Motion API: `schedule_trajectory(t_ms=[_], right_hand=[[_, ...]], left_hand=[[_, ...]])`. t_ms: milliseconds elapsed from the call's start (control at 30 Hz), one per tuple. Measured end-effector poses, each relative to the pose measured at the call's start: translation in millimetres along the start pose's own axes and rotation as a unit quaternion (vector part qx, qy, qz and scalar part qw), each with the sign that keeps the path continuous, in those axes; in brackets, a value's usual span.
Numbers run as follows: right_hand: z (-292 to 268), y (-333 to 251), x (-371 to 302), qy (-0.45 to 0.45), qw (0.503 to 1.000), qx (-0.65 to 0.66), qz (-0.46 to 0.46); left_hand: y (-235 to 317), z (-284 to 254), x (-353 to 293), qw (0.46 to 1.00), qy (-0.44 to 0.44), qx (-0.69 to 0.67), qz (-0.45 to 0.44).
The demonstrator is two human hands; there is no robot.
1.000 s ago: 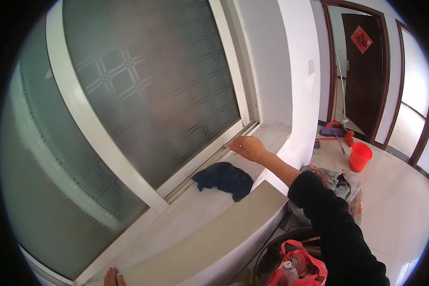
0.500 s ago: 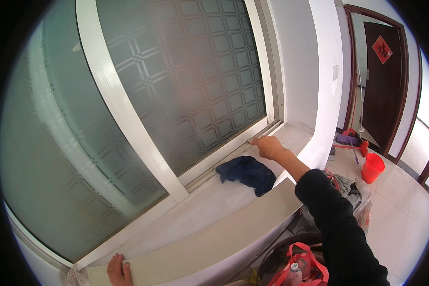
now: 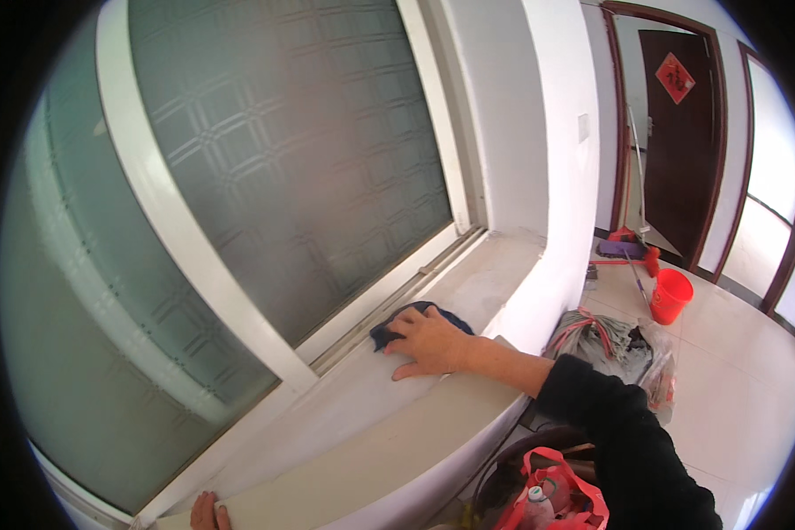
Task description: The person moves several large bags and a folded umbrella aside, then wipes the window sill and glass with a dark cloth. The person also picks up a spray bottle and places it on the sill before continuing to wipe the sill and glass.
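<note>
My right hand (image 3: 428,343) lies over a dark blue cloth (image 3: 382,336) on the white windowsill (image 3: 344,393), beside the window track. Its fingers are spread across the cloth, and the thumb reaches past it onto the sill. Part of the cloth is hidden beneath the hand. At the lower left, my left hand (image 3: 209,512) rests on the sill's front ledge with its fingers stretched out, holding nothing. The lower part of that hand is cut off by the picture's edge. Behind the sill stands a white-framed sliding window (image 3: 300,177) with patterned frosted glass.
Below the ledge sits a red bag (image 3: 583,495) with a plastic bottle (image 3: 539,508) in it. Clear plastic and grey cloths (image 3: 592,340) lie on the tiled floor. Farther off are a red bucket (image 3: 671,296), a purple mop head (image 3: 623,250) and a dark door (image 3: 676,150).
My right hand has left the window track and come down to the left onto the cloth. The whole view has shifted a little; my left hand stays on the ledge.
</note>
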State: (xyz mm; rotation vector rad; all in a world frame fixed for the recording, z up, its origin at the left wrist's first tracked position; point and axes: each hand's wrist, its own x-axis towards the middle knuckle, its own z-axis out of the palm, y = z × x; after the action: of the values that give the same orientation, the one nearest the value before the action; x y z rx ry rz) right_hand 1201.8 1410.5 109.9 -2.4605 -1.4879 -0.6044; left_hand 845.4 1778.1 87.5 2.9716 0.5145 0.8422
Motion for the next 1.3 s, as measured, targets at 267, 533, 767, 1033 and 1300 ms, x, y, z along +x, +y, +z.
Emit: schedule_trajectory(t_ms=[267,533,767,1033,1300], right_hand=[[2,103,-54,0.046,0.996,-0.061,0.05],[29,196,-55,0.072,0.972,-0.151,0.165],[30,219,-48,0.107,0.924,-0.191,0.313],[17,191,-73,0.196,0.873,-0.159,0.418],[-18,173,-153,0.355,0.792,0.107,0.484]], left_hand=[[6,-1,3,1.0,-0.008,-0.011,0.001],[5,-3,4,1.0,-0.01,-0.023,-0.003],[0,-1,2,1.0,-0.008,-0.012,0.002],[-2,1,3,0.999,-0.012,-0.031,-0.002],[5,4,5,1.0,-0.008,-0.028,-0.002]])
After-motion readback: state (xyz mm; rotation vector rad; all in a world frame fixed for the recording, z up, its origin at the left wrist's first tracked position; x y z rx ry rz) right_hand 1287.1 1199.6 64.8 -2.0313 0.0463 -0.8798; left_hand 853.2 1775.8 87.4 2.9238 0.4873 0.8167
